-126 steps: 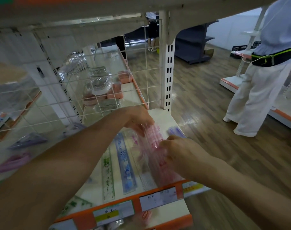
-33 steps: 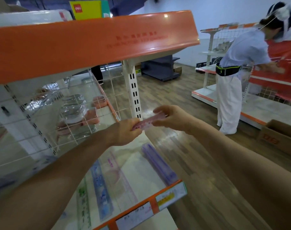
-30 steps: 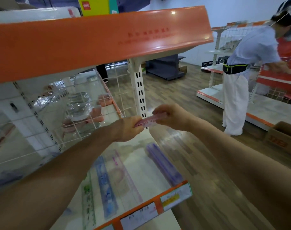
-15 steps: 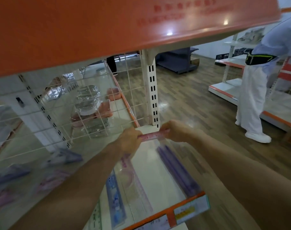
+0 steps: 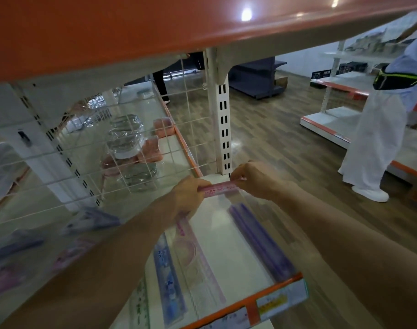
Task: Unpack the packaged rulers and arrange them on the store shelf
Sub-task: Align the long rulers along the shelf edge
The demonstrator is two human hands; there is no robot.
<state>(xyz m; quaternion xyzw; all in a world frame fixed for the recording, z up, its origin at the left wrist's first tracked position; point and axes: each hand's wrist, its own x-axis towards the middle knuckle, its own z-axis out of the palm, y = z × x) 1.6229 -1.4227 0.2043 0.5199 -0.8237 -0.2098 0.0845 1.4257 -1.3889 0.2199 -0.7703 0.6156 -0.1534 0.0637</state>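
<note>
Both hands hold a pink ruler pack (image 5: 220, 187) level above the back of the white shelf (image 5: 229, 238). My left hand (image 5: 188, 197) grips its left end and my right hand (image 5: 255, 179) pinches its right end. On the shelf below lie a pink ruler (image 5: 198, 260), a blue ruler (image 5: 169, 271), a green ruler (image 5: 138, 307) at the left, and a stack of purple rulers (image 5: 259, 241) at the right edge.
An orange shelf front (image 5: 155, 27) hangs close overhead. A white wire grid (image 5: 141, 148) divides off the left bay with wrapped goods. A slotted white post (image 5: 223, 124) stands behind my hands. A person in white (image 5: 378, 138) stands at the right by another shelf.
Both hands have lowered the pink ruler pack from chest height to just above the back of the shelf, and my view has dropped under the orange shelf front.
</note>
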